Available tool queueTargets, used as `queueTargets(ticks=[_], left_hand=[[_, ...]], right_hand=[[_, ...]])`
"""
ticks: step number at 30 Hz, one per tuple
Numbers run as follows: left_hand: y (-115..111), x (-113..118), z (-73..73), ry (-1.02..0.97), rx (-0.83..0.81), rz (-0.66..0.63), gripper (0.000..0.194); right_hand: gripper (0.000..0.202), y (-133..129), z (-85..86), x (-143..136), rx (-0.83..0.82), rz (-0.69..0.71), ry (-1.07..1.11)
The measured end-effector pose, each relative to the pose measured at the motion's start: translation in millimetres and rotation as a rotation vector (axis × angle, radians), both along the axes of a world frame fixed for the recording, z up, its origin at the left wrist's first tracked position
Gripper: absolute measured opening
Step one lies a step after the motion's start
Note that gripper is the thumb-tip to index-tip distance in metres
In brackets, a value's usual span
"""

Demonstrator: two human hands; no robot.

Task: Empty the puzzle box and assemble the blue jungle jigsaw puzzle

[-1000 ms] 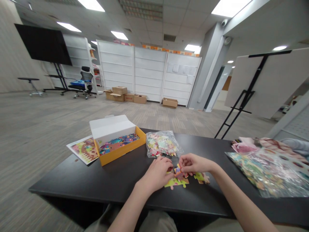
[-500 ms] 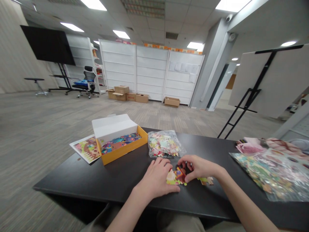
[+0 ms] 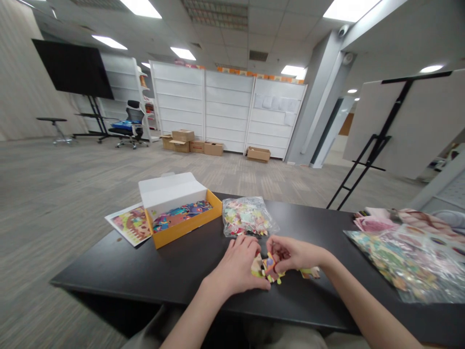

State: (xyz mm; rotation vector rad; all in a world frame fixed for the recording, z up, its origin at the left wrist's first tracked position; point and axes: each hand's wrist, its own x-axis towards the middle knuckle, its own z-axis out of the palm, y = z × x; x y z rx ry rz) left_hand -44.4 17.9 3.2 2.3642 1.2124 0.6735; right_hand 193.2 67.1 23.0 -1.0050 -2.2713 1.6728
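Note:
My left hand (image 3: 240, 264) rests on the black table, its fingers curved over the far side and its thumb along the near side of some colourful jigsaw puzzle pieces (image 3: 257, 266), gripping them by the edges. My right hand (image 3: 296, 254) is closed on a jigsaw puzzle piece (image 3: 269, 264) with yellow and purple on it, which looks tilted against the pieces at my left hand. Its fingertips are partly hidden. Beyond my right wrist, more joined-looking pieces (image 3: 310, 273) lie flat on the table, half covered by the hand.
A yellow box (image 3: 189, 228) with its white lid raised holds blue puzzle pieces. A printed picture sheet (image 3: 132, 225) lies left of it. A clear bag of pieces (image 3: 249, 215) is just beyond my hands. Another bag (image 3: 395, 264) and pink cloth (image 3: 376, 220) lie at the right.
My right hand has drawn its fingers in tighter, and the piece at its fingertips has tilted and shifted slightly. The left hand stays nearly in place.

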Motion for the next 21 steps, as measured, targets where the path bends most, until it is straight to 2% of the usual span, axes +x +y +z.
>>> queueTargets(ticks=[3, 5, 7, 9, 11, 14, 16, 18, 21], left_hand=[[-1.6, -1.2, -0.3, 0.021, 0.003, 0.001, 0.061], [-2.5, -1.8, 0.0, 0.02, 0.016, 0.011, 0.06], [-3.1, -1.0, 0.9, -0.022, 0.032, 0.035, 0.05], [-3.6, 2.1, 1.7, -0.124, 0.013, 0.056, 0.034], [-3.5, 7.4, 1.2, -0.302, -0.089, 0.052, 0.023], [-1.5, 17.6, -2.7, -0.623, -0.297, 0.045, 0.021], [1.1, 23.8, -6.1, -0.775, -0.363, 0.081, 0.027], [4.4, 28.3, -8.6, -0.834, -0.38, 0.092, 0.028], [9.8, 32.0, -10.5, -0.79, -0.418, 0.054, 0.013]], right_hand=[[0.04, 2.5, 3.0, -0.3, -0.029, 0.008, 0.075], [0.04, 5.1, 5.4, 0.5, -0.024, -0.039, 0.122], [0.041, 7.4, 6.7, 1.3, -0.016, -0.108, 0.17], [0.042, 8.8, 6.7, 1.2, 0.007, -0.164, 0.205], [0.041, 9.0, 6.2, 0.1, 0.025, -0.188, 0.217], [0.041, 8.4, 6.4, -2.0, 0.012, -0.201, 0.21], [0.043, 8.7, 7.6, -1.6, 0.001, -0.216, 0.2], [0.045, 10.5, 9.5, 2.0, 0.004, -0.23, 0.181], [0.048, 16.2, 13.1, 13.8, 0.072, -0.302, 0.176]])
